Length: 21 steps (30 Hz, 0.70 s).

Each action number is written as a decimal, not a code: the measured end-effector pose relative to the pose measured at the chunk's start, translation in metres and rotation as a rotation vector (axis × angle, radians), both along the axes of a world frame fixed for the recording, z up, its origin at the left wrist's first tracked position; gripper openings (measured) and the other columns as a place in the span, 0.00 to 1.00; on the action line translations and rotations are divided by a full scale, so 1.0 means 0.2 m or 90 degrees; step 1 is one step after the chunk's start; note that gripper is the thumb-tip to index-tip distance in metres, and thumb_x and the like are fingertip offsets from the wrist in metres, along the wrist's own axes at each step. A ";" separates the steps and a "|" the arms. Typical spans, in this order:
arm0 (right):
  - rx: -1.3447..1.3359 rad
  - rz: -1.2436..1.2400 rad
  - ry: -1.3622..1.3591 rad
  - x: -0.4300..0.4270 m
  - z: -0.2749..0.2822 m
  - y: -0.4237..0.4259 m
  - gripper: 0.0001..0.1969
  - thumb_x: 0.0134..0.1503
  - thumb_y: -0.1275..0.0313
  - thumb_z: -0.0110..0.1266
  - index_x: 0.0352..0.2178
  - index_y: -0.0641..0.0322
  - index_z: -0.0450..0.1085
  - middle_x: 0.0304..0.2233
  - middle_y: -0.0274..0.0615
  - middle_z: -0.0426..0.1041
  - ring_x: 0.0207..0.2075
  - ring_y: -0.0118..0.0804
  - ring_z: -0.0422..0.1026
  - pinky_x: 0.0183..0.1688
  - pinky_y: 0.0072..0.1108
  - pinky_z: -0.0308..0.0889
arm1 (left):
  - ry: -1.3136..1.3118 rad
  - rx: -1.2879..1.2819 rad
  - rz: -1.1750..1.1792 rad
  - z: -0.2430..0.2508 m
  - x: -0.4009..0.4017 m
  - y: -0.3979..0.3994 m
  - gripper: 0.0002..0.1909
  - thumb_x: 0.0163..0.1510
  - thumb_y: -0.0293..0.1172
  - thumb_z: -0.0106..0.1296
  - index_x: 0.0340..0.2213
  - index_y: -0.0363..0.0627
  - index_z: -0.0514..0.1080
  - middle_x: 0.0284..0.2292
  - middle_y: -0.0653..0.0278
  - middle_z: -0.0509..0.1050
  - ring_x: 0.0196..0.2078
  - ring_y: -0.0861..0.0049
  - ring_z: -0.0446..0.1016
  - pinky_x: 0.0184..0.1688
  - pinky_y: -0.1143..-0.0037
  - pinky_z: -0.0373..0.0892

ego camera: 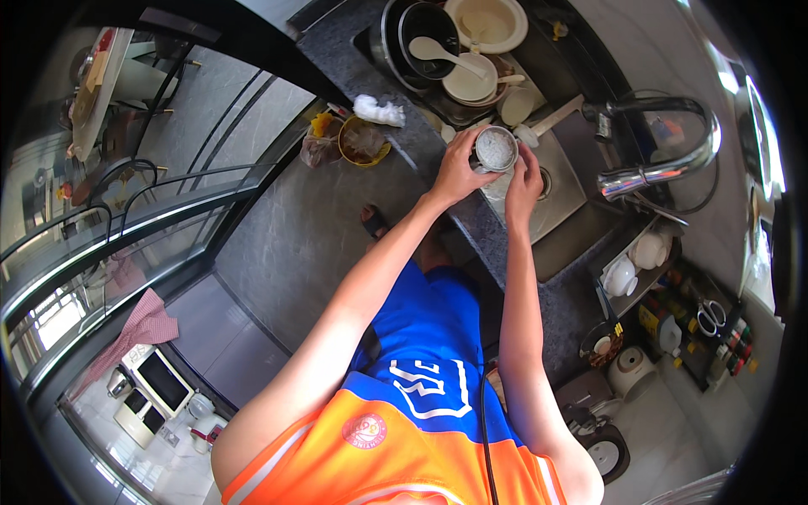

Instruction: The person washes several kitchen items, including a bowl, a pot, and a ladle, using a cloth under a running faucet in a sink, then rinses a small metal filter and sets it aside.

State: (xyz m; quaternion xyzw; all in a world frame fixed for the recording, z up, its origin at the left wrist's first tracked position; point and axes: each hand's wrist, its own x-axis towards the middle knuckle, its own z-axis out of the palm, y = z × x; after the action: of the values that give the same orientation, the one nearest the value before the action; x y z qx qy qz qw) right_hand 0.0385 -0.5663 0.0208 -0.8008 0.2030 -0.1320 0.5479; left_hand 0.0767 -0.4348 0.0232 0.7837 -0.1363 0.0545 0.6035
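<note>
A round metal cup (496,149) with whitish, foamy-looking contents is held over the near edge of the sink (562,183). My left hand (459,165) wraps around its left side, thumb and fingers against the wall. On the other side my right hand (525,180) touches the cup with its fingertips. Just beyond the hands lie stacked dishes: a white bowl (470,79), a light cup (517,105) and a dark pot (429,38) with a white ladle (435,49) across it.
A chrome faucet (663,173) arches over the sink's right side. White crumpled material (379,111) lies on the counter edge, above a yellow-rimmed bin (364,142) on the floor. Bowls stand in a rack (631,271) at the right. A glass door (158,202) is at the left.
</note>
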 end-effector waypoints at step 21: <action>0.465 0.028 -0.093 0.55 0.30 0.96 0.17 0.62 0.62 0.41 0.36 0.66 0.68 0.33 0.36 0.70 0.35 0.26 0.69 0.39 0.20 0.65 | -0.117 -0.098 0.120 0.23 0.37 0.87 0.39 0.29 0.30 0.68 0.46 0.39 0.64 0.41 0.54 0.70 0.45 0.60 0.70 0.47 0.70 0.66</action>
State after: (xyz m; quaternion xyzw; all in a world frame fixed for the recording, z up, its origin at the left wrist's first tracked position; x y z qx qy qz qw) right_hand 0.1483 -0.3740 0.0811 -0.5454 0.1800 -0.0958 0.8130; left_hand 0.1501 -0.2611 0.0686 0.7364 -0.1125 0.1923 0.6389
